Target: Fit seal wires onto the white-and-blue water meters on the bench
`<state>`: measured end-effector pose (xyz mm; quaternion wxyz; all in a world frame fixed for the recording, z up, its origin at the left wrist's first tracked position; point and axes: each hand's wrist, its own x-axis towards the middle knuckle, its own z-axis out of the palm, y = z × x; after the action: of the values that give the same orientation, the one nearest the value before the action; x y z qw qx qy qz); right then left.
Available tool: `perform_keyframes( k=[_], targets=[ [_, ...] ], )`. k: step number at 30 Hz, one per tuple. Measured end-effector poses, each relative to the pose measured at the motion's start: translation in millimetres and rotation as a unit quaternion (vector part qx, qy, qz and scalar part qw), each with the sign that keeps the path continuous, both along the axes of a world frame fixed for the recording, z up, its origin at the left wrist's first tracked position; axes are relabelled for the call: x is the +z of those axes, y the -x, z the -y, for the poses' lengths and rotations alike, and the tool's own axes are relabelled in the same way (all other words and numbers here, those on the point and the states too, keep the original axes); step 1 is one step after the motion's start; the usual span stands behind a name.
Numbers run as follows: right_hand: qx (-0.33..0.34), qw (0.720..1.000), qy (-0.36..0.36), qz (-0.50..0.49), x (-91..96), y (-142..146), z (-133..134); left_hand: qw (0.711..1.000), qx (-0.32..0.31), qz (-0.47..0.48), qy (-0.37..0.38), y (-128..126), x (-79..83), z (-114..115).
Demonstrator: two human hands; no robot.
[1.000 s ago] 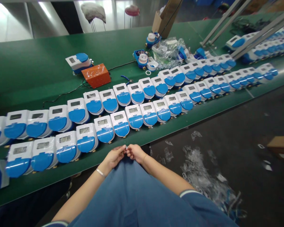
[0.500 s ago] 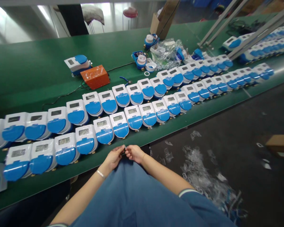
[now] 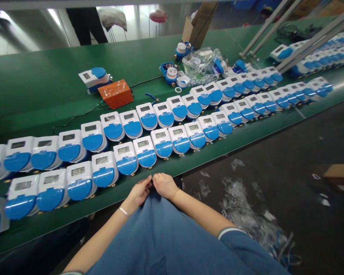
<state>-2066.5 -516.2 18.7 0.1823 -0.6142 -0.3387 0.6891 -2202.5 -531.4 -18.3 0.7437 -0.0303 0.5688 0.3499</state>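
Observation:
My left hand (image 3: 139, 192) and my right hand (image 3: 164, 184) meet fingertip to fingertip at the front edge of the green table (image 3: 46, 88), just above my blue garment. Both pinch a tiny thin object between them; it is too small to name. A bracelet sits on my left wrist. Directly beyond my hands lie two long rows of white meters with blue lids (image 3: 145, 151), side by side, screens facing up. The nearest meter (image 3: 125, 158) is a short way beyond my fingers, untouched.
An orange box (image 3: 115, 93) with a cable, a lone meter (image 3: 94, 77), blue pliers (image 3: 151, 97), open meter bodies (image 3: 169, 72) and a plastic bag (image 3: 202, 65) lie farther back. A cardboard box (image 3: 198, 21) stands at the far edge. Clear scraps (image 3: 240, 198) litter the dark floor on the right.
My hands stay together at the table edge and have shifted only slightly. The view has drifted a little.

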Motion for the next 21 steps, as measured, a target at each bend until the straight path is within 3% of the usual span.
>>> perform_keyframes(
  k=[2, 3, 4, 7, 9, 11, 13, 17, 21],
  targets=[
    [-0.092, 0.971, 0.193, -0.107, -2.2, 2, -7, 1.000, -0.016, -0.001, -0.022, -1, 1.3, -1],
    [-0.094, 0.960, 0.231, -0.124, -3.2, 2, -9, 0.999, -0.023, -0.004, -0.030, -2, 1.5, -2],
    [-0.066, 0.967, 0.219, -0.111, -4.0, 3, -11, 0.999, -0.027, -0.007, -0.034, -2, 1.3, -2],
    [0.044, 0.998, 0.049, -0.005, -3.8, 1, -7, 1.000, -0.014, -0.017, -0.012, -1, -2.0, -2],
    [0.082, 0.991, -0.081, 0.073, -2.5, -2, 0, 1.000, 0.009, -0.019, 0.006, -1, -5.4, -2],
    [0.096, 0.977, -0.154, 0.113, -2.5, -3, 3, 0.999, 0.024, -0.017, 0.013, -2, -8.4, -1],
    [0.102, 0.977, -0.143, 0.121, -5.1, -1, 1, 1.000, 0.027, -0.013, 0.008, -3, -10.1, -1],
    [0.100, 0.993, -0.011, 0.060, -14.5, 6, -11, 1.000, 0.011, -0.009, -0.019, -4, -10.1, -2],
    [0.080, 0.996, 0.042, 0.022, -14.4, 11, -14, 1.000, 0.016, -0.014, -0.005, -4, -9.0, -5]
  ],
)
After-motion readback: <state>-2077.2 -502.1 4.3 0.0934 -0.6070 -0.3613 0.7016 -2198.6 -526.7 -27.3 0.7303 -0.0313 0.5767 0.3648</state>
